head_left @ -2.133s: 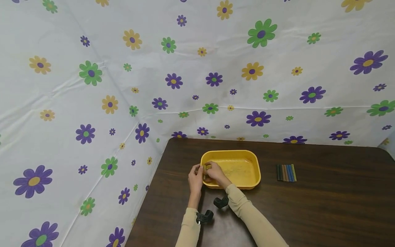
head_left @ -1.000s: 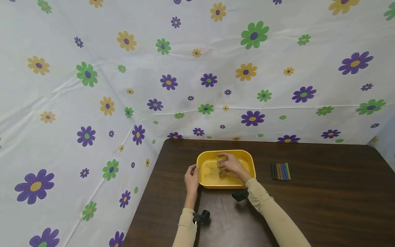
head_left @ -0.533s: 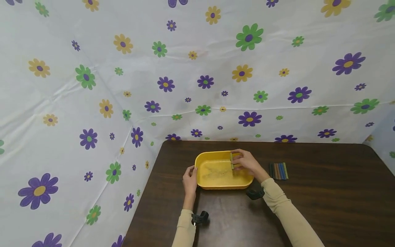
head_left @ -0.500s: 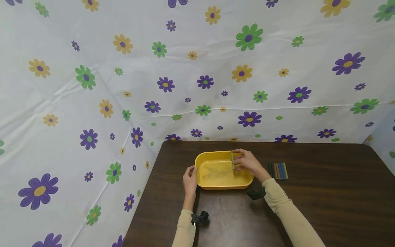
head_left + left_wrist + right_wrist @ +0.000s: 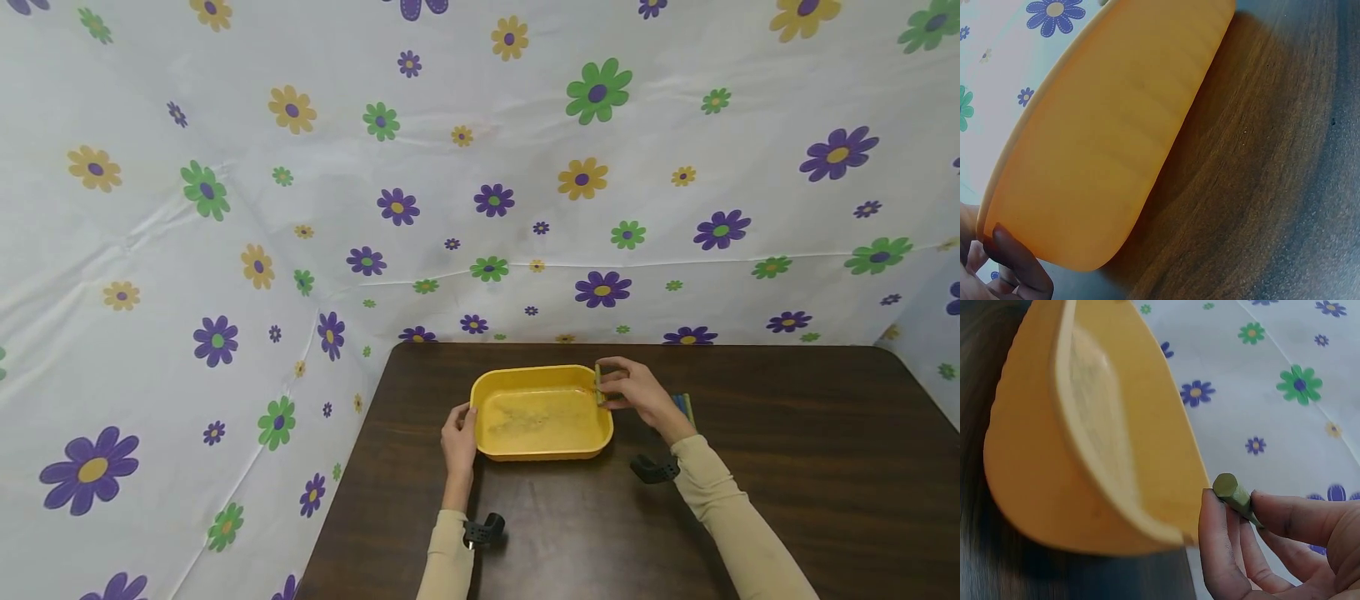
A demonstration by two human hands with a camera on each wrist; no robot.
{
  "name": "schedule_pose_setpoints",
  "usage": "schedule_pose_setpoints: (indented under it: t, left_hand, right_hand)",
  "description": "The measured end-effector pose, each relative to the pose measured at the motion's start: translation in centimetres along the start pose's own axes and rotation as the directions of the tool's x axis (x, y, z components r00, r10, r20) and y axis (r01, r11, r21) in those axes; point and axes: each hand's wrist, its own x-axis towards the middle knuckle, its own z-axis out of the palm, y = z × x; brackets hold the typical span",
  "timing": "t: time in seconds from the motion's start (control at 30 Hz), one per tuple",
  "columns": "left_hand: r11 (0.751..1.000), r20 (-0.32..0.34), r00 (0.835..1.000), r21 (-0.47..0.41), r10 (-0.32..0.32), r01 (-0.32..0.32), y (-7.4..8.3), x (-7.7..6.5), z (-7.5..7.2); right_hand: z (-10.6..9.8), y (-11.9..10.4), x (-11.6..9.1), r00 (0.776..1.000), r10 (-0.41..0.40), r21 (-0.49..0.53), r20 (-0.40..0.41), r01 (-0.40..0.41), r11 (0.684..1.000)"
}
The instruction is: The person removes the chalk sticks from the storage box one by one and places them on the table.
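A yellow plastic tub stands on the table. My left hand pinches its left rim, with a finger against the outer wall in the left wrist view. At the tub's right rim, my right hand holds an olive-green six-sided stick, crayon-like, between thumb and fingertips. In the head view the stick points toward and away from me and overlaps the rim. Dark smudges mark the tub's floor. To the right lies a row of coloured sticks, mostly hidden behind my right hand.
The dark wooden table extends far to the right, and its left edge runs close to my left arm. A white cloth with printed flowers hangs behind and to the left. Each wrist wears a black camera band.
My right hand has carried the stick from the tub's left end across to its right rim, now covering most of the row of sticks. My left hand stays at the left rim.
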Motion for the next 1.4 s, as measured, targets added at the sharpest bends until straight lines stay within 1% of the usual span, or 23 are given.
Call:
schedule_pose_setpoints:
  t: [0.1,0.27,0.67,0.87,1.07,1.27,1.4]
  left_hand:
    - [1.000,-0.004,1.000,0.004,-0.005,0.005,0.0,0.0,0.0]
    - [1.000,-0.007,1.000,0.006,-0.012,0.012,0.2,0.0,0.0]
    - [1.000,-0.010,1.000,-0.003,-0.024,0.024,0.3,-0.1,0.2]
    - [1.000,-0.008,1.000,-0.004,-0.014,0.014,0.1,0.0,0.1]
    - [0.999,-0.002,0.999,-0.007,-0.033,0.033,0.3,0.0,0.1]
    - [1.000,-0.010,1.000,-0.004,-0.030,0.030,0.2,0.0,0.2]
    - [1.000,-0.013,1.000,-0.009,-0.028,0.027,0.1,0.0,0.2]
  right_hand:
    - [-0.8,0.1,-0.5,1.000,-0.002,0.003,-0.011,0.002,1.000]
    - [-2.2,0.5,-1.2,0.999,0.001,-0.022,-0.037,-0.002,1.000]
    - [-5.8,2.3,-3.1,0.996,0.018,-0.055,-0.085,-0.023,0.998]
    - [-7.6,3.3,-4.1,0.994,0.019,-0.088,-0.111,-0.029,0.996]
    - [-9.1,4.3,-4.8,0.987,0.017,-0.126,-0.160,-0.037,0.991]
    - [-10.1,5.0,-5.5,0.977,0.007,-0.157,-0.215,-0.041,0.987]
    - [-10.7,5.7,-5.7,0.965,0.009,-0.195,-0.260,-0.062,0.979]
